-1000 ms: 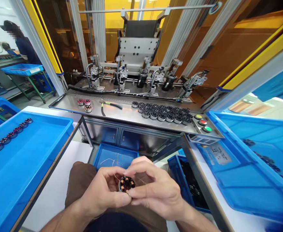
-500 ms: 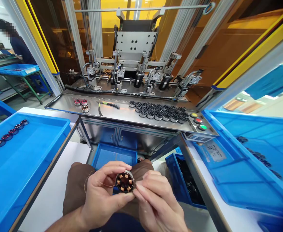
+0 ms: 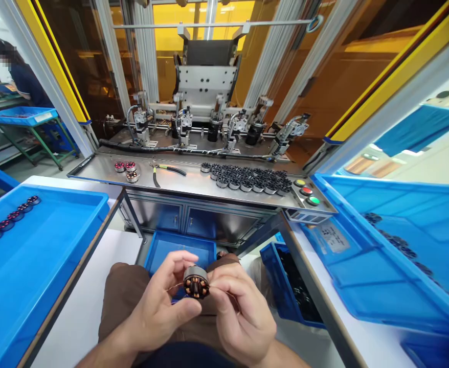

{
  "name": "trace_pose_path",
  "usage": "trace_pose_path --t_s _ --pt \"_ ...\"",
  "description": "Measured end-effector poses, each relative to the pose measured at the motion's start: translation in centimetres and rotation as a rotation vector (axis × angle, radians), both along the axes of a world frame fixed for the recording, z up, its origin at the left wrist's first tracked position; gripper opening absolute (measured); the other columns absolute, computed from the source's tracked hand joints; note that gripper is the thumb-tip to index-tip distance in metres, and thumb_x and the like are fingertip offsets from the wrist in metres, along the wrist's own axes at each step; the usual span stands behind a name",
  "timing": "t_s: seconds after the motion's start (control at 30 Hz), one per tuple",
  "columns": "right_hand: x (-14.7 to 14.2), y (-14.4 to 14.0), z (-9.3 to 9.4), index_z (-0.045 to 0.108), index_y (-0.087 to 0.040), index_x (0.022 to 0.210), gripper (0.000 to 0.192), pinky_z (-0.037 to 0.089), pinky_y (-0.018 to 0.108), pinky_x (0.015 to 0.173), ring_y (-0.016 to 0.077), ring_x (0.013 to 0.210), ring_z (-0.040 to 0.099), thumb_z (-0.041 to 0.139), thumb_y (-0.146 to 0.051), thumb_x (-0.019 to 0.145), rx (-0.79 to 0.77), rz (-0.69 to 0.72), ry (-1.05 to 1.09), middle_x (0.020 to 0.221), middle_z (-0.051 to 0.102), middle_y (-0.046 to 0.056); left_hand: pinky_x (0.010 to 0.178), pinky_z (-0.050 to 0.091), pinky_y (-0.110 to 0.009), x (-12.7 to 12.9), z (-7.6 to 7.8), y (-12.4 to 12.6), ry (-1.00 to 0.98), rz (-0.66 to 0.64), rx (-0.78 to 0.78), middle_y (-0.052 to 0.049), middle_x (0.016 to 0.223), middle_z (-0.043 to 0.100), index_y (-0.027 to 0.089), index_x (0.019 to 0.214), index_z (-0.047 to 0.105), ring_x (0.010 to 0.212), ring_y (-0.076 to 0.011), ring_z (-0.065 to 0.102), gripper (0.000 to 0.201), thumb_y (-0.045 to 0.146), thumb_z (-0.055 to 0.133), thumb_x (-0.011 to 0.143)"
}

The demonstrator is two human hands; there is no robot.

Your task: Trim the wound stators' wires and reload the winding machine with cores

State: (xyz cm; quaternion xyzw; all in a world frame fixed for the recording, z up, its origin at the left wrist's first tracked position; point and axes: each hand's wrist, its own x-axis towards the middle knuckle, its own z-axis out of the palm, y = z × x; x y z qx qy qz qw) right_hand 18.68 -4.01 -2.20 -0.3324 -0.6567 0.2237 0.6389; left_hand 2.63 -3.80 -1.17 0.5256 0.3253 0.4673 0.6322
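lower centre of frame: left hand point(image 3: 159, 312) and right hand point(image 3: 240, 314) both pinching small wound stator point(image 3: 196, 282) w/ fingertips, over lap. pliers point(image 3: 166, 170) on steel bench point(image 3: 194, 185), mid-frame.

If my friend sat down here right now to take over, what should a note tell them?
Left hand: holds the small wound stator between thumb and fingers, over the lap.
Right hand: fingertips pinch at the stator's right edge, where a thin wire comes off.
Around: a row of wound pieces lies in the left blue tray; a cluster of dark unwound cores sits on the steel bench, with pliers beside it.
Done: the row in the left tray. Left: the stator in hand and the bench cluster.
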Motion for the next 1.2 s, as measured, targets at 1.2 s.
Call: trace_pose_path --t_s 1.2 --pt "2.6 0.3 1.6 0.062 -0.017 0.097 0.011 0.054 0.023 0.064 0.0135 0.073 0.063 0.055 -0.009 0.094 0.122 0.108 -0.236 0.079 0.065 0.005 0.055 0.052 -0.018 0.2 -1.0 0.2 -0.272 -0.292 -0.225 -0.003 0.073 0.071 0.017 0.101 0.058 0.062 -0.0135 0.071 0.032 0.046 0.067 0.088"
